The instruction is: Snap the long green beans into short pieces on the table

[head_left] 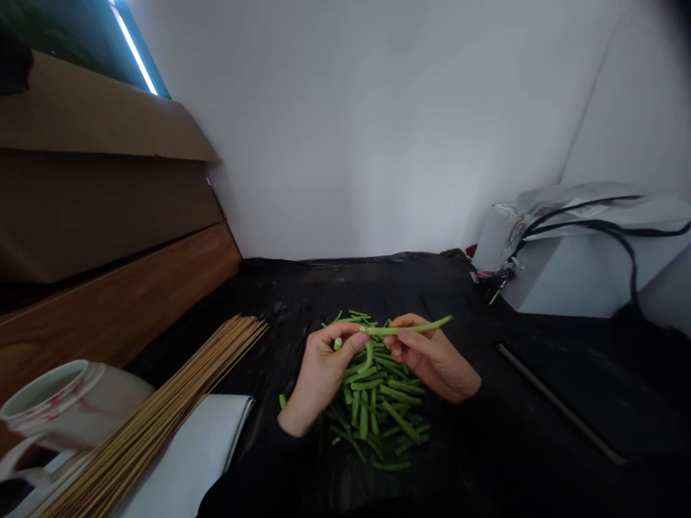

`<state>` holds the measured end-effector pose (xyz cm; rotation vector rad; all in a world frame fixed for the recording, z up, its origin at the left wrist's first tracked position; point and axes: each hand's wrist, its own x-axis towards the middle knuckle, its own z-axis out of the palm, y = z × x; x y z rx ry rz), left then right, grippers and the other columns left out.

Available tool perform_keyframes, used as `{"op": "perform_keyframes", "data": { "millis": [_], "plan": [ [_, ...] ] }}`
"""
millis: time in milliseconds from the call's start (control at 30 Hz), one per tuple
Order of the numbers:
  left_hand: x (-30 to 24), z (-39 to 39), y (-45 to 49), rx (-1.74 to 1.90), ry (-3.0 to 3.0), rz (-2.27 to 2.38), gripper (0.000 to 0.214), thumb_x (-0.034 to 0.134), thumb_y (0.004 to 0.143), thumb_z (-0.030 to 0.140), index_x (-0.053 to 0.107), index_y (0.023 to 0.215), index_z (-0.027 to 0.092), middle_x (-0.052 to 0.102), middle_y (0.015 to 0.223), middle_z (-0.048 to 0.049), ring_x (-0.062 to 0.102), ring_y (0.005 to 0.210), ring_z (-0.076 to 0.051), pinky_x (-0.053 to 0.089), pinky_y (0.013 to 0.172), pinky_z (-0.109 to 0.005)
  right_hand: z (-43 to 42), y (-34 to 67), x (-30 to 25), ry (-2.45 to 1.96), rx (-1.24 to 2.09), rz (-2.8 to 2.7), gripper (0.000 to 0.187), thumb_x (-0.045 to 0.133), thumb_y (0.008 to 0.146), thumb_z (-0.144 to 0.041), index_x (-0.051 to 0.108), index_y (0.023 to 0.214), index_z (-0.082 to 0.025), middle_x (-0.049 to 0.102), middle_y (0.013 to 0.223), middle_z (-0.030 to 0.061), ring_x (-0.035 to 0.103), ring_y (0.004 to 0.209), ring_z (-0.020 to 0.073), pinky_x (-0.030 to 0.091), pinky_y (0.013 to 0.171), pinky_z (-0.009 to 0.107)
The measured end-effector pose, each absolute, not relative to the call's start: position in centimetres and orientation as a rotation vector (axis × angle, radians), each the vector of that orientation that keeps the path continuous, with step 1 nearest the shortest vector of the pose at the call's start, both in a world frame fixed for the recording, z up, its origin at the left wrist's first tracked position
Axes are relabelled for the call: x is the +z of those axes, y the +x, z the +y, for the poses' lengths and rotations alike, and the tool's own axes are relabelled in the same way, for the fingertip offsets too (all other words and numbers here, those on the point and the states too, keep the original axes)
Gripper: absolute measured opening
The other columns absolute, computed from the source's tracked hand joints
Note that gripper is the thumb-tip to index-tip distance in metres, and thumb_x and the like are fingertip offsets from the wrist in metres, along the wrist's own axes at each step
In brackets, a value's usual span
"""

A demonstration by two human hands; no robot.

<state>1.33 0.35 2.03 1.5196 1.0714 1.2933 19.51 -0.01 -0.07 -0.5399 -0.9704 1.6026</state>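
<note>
Between my two hands a long green bean piece (432,325) lies nearly level, its free end pointing right. My right hand (440,367) is closed on it, thumb and fingers pinching. At its left end, my left hand (318,370) is closed too, with thumb and forefinger pressed together. A pale cut end of another bean piece (337,344) shows in the left palm, and a bent piece (368,354) hangs just under the left fingertips. What exactly the fingertips pinch is partly hidden. Beneath both hands spreads a pile of cut green beans (372,406).
A bundle of thin wooden sticks (178,388) lies at left over a white folded sheet (188,453), beside a mug (80,403). Black plastic (345,277) covers the table. A white box (572,273) with black cords stands at right, near a dark flat object (561,403).
</note>
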Motion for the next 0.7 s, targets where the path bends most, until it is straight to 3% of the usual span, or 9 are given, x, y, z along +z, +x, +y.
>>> {"op": "perform_keyframes", "data": {
  "millis": [133,233,533,600,700],
  "plan": [
    [1.8,0.5,1.3,1.367,1.483,1.059,0.018,0.072,0.076,0.031,0.076,0.081,0.014,0.072,0.080,-0.0049,0.061,0.072,-0.015,0.045,0.066,-0.023,0.1,19.5,-0.2,-0.565,1.627,-0.944,0.013,0.076,0.075,-0.022,0.069,0.084,-0.017,0.072,0.078,0.0036,0.058,0.063,0.0083,0.044,0.061,0.021],
    [1.6,0.7,1.0,1.423,1.428,1.036,0.019,0.071,0.078,0.032,0.077,0.084,0.015,0.071,0.075,-0.0038,0.060,0.071,-0.014,0.045,0.068,-0.023,0.2,19.6,-0.3,-0.584,1.615,-0.934,0.013,0.077,0.074,-0.021,0.070,0.084,-0.016,0.072,0.078,0.0043,0.058,0.062,0.0079,0.044,0.060,0.020],
    [1.1,2.0,0.1,1.555,1.106,0.842,0.023,0.071,0.080,0.034,0.069,0.088,0.012,0.048,0.058,0.0060,0.034,0.047,-0.002,0.026,0.042,-0.012,1.1,20.2,-0.9,-0.599,1.603,-0.885,0.015,0.079,0.071,-0.021,0.072,0.083,-0.016,0.072,0.075,0.0038,0.058,0.061,0.0072,0.045,0.059,0.018],
    [1.3,2.2,0.0,1.640,1.042,0.773,0.021,0.070,0.081,0.033,0.067,0.086,0.013,0.046,0.058,0.0066,0.036,0.048,-0.002,0.029,0.044,-0.011,1.2,20.2,-1.0,-0.600,1.601,-0.880,0.015,0.079,0.071,-0.020,0.072,0.084,-0.016,0.072,0.075,0.0037,0.057,0.061,0.0072,0.045,0.059,0.018],
    [1.5,2.6,-0.3,1.738,0.885,0.703,0.019,0.070,0.081,0.031,0.062,0.081,0.014,0.057,0.070,0.0027,0.053,0.062,-0.006,0.046,0.058,-0.014,1.2,20.3,-1.1,-0.595,1.603,-0.877,0.015,0.080,0.070,-0.019,0.073,0.083,-0.016,0.071,0.073,0.0030,0.057,0.062,0.0073,0.045,0.058,0.017]
  ]
}}
